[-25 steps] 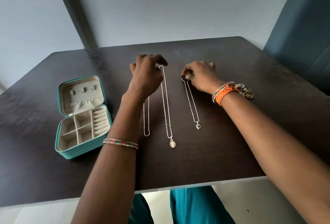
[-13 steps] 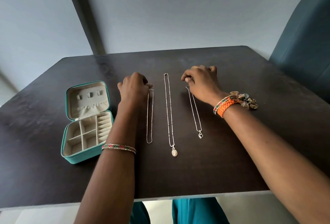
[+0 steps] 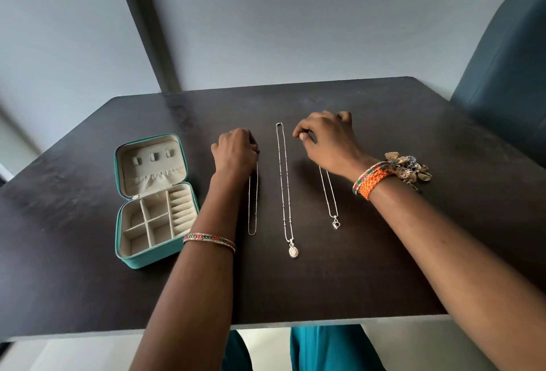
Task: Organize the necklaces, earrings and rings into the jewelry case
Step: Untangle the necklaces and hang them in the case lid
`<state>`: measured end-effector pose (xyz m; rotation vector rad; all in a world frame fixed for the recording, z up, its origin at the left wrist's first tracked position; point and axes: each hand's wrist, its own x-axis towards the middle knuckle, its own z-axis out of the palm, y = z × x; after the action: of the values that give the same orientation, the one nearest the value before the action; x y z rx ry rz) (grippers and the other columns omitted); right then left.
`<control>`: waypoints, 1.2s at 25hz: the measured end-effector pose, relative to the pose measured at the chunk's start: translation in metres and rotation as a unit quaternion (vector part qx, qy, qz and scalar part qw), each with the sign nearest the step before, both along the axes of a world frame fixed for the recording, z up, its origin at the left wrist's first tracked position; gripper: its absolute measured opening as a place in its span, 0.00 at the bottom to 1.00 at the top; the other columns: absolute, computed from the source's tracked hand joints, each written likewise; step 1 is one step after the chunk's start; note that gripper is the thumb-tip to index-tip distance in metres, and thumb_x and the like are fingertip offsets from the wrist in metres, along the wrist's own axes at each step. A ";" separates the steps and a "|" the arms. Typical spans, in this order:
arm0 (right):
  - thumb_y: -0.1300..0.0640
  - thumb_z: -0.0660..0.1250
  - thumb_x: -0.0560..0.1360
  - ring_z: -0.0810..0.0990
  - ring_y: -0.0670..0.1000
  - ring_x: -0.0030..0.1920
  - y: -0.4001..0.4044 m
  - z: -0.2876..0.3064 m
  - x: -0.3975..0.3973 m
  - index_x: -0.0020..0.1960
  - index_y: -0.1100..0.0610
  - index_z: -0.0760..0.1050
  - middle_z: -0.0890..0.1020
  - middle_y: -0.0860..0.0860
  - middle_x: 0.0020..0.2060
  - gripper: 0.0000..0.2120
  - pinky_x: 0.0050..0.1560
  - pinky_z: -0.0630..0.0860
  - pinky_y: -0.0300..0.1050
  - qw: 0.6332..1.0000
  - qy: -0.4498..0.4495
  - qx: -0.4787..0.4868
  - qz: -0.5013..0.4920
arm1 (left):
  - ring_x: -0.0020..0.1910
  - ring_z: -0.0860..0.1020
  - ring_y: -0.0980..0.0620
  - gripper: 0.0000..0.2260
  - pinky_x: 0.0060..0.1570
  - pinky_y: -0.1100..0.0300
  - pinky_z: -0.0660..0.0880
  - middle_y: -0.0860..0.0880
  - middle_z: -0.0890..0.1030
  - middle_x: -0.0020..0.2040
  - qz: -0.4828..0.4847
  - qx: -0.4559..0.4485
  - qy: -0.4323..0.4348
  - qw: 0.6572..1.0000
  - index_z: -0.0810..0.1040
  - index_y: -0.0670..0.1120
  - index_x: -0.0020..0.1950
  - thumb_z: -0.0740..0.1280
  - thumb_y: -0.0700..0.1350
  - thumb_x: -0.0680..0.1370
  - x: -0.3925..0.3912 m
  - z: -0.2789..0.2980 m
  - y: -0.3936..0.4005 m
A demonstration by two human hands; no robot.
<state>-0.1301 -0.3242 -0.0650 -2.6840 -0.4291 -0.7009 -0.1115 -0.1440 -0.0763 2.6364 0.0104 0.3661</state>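
Observation:
An open teal jewelry case (image 3: pixel 139 264) with beige compartments sits on the dark table, left of my arms. Three silver necklaces lie straight, side by side. A plain chain (image 3: pixel 253 208) is on the left, a long chain with an oval pendant (image 3: pixel 285 187) in the middle, and a shorter chain with a heart pendant (image 3: pixel 329 196) on the right. My left hand (image 3: pixel 235 152) is curled over the plain chain's far end and hides it. My right hand (image 3: pixel 328 137) pinches thumb and forefinger at the heart necklace's far end, which lies under the hand. No earrings or rings are in view.
The dark table (image 3: pixel 413 267) ends at a pale front edge close to my body. A teal chair (image 3: pixel 508 75) stands at the far right. I wear a thin bangle (image 3: pixel 209 239) on the left wrist and an orange charm bracelet (image 3: pixel 381 175) on the right.
My left hand let go of the middle necklace's far end and moved left onto the plain chain's far end. My right hand stayed at the heart necklace.

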 end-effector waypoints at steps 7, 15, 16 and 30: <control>0.60 0.61 0.77 0.75 0.52 0.54 -0.002 0.002 -0.004 0.49 0.51 0.81 0.81 0.48 0.48 0.10 0.49 0.53 0.45 1.000 0.007 0.011 0.005 | 0.56 0.77 0.44 0.06 0.60 0.48 0.71 0.45 0.83 0.49 0.014 -0.104 0.016 0.994 0.82 0.46 0.47 0.71 0.47 0.74 -0.001 -0.003 0.008; 0.56 0.67 0.75 0.81 0.48 0.48 0.003 -0.002 -0.003 0.52 0.56 0.80 0.83 0.51 0.47 0.08 0.54 0.76 0.45 0.972 0.048 0.212 0.093 | 0.40 0.78 0.51 0.08 0.49 0.56 0.73 0.52 0.80 0.36 -0.152 -0.217 -0.004 0.964 0.74 0.47 0.41 0.64 0.37 0.78 -0.004 0.007 -0.014; 0.55 0.69 0.74 0.82 0.47 0.48 0.007 -0.002 -0.005 0.53 0.55 0.79 0.84 0.51 0.48 0.09 0.54 0.78 0.43 0.943 0.090 0.299 0.117 | 0.35 0.77 0.55 0.08 0.44 0.59 0.73 0.51 0.79 0.34 -0.191 -0.275 -0.017 0.942 0.73 0.47 0.42 0.63 0.35 0.78 -0.008 0.012 -0.016; 0.61 0.61 0.78 0.79 0.49 0.36 0.019 0.037 -0.036 0.49 0.60 0.76 0.79 0.51 0.34 0.05 0.48 0.79 0.49 0.712 0.378 0.520 0.283 | 0.20 0.62 0.57 0.05 0.21 0.69 0.56 0.51 0.73 0.28 -0.216 -0.551 0.024 0.806 0.74 0.45 0.55 0.61 0.43 0.81 -0.025 0.051 -0.006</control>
<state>-0.1660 -0.3050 -0.0281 -1.3949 -0.4025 0.3301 -0.1367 -0.1499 -0.0257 1.4159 -0.2740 0.0691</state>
